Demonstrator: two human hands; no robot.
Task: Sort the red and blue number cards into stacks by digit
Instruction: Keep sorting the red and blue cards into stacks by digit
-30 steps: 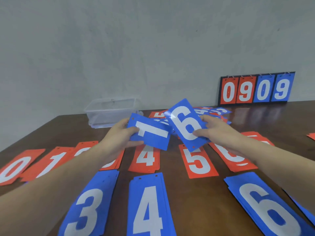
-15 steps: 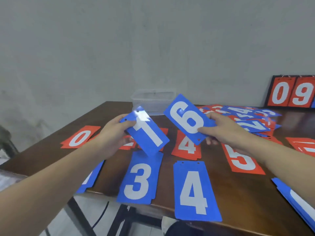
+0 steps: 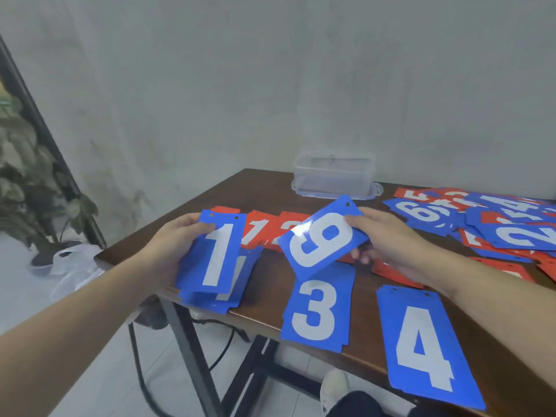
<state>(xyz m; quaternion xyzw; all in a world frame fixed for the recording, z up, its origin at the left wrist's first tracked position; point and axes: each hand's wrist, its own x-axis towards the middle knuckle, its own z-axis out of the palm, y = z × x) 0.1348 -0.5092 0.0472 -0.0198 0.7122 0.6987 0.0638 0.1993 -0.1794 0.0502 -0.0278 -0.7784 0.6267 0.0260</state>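
Left hand point(image 3: 168, 245) grips a blue 1 card point(image 3: 215, 254), fingers curled round its edge, just above the blue 1 stack point(image 3: 240, 278) at the table point(image 3: 261, 188) edge. Right hand point(image 3: 388, 239) pinches a tilted blue 6 card point(image 3: 322, 239) above the blue 3 stack point(image 3: 316, 314).
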